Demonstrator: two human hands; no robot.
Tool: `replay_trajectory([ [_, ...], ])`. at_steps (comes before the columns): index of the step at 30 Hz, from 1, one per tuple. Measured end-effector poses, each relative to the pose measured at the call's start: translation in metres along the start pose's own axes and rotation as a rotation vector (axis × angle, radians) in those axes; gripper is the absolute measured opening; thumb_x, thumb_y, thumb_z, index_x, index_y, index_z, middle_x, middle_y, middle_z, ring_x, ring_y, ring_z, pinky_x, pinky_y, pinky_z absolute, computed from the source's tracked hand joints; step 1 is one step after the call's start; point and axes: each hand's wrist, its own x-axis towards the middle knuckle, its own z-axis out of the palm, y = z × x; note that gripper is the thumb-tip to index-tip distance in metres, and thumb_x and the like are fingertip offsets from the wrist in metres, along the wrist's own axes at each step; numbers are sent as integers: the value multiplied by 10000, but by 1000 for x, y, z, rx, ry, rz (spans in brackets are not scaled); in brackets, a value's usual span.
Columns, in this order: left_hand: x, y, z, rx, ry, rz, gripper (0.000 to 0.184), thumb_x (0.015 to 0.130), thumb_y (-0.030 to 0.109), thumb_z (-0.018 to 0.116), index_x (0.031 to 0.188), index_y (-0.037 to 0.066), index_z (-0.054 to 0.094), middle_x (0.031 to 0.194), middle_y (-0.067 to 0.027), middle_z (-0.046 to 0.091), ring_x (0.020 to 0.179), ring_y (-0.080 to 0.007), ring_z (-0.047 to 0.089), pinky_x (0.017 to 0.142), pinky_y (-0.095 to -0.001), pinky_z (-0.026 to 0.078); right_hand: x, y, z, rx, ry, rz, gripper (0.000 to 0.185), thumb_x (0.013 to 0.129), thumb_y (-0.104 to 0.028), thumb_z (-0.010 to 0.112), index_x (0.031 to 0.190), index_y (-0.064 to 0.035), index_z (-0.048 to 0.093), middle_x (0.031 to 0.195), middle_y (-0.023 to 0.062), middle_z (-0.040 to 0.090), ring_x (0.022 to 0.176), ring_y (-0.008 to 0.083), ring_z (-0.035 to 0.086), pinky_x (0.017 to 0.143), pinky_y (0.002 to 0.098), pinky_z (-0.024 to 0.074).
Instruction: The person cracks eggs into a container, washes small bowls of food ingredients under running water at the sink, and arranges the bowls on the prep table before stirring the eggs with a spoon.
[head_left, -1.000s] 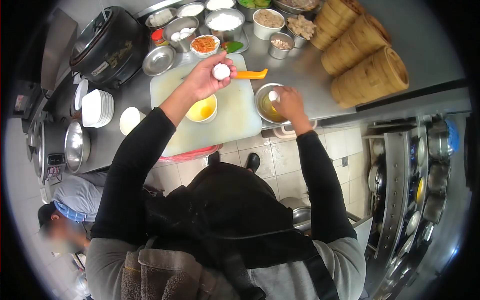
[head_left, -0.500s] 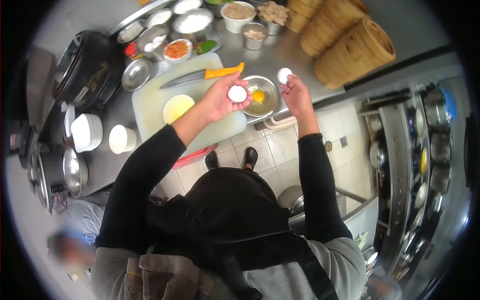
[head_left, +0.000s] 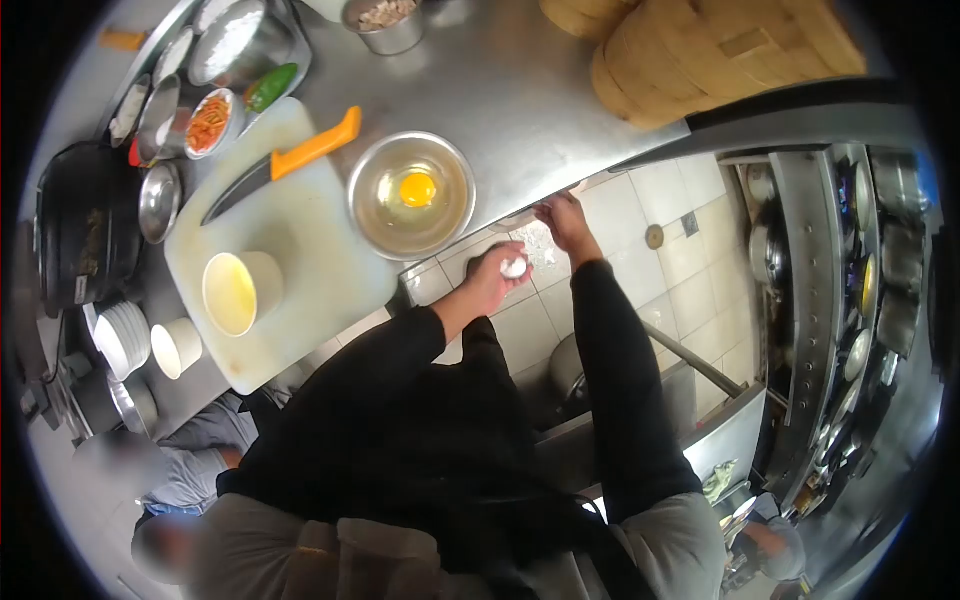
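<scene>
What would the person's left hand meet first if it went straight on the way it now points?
Probably the right hand, which lies ahead of the left hand; relative depth is unclear, so they might miss.

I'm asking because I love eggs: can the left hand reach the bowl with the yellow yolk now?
Probably yes: the left hand is just past the edge of the counter, near the bowl, and nothing seems to block the way, though it holds a white thing.

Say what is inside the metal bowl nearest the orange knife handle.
The metal bowl holds one yolk sitting in clear egg white. Its base directly under the yolk is covered and cannot be seen.
</scene>
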Motion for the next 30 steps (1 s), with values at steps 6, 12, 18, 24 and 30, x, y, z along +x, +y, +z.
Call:
replay_trajectory([
  [6,76,11,22,-373,162,256,349,1008,267,493,1272,40,476,1276,-101,505,1130,-285,550,1079,-423,419,0,-29,-10,137,33,44,322,967,-183,552,1232,1,551,1144,114,630,984,226,626,909,357,523],
  [12,107,-9,14,-158,286,322,286,997,232,519,1232,69,535,1158,-81,605,1035,-215,601,1006,-371,475,-102,-39,-6,174,493,-398,140,950,-139,601,1060,-53,611,840,32,610,654,77,492,547,217,406],
  [18,-30,-2,9,1251,-210,199,288,929,165,544,1175,32,616,981,-51,632,924,-167,592,878,-309,474,-170,-133,136,-333,-25,-399,235,921,-181,683,1017,29,637,804,60,642,600,110,605,525,244,495],
  [24,-185,65,-3,1256,-463,29,455,945,206,642,1351,30,537,1155,-105,654,1060,-179,616,987,-308,460,-139,-119,163,-471,-137,-377,153,850,-70,679,782,2,562,649,70,595,562,133,632,504,276,526],
  [30,-310,101,-76,946,-217,354,431,962,163,631,1362,41,525,1251,-93,608,1117,-172,588,1006,-321,457,-196,-167,221,-513,-246,-364,112,865,-35,648,797,-16,562,710,44,606,553,107,598,516,262,567],
])
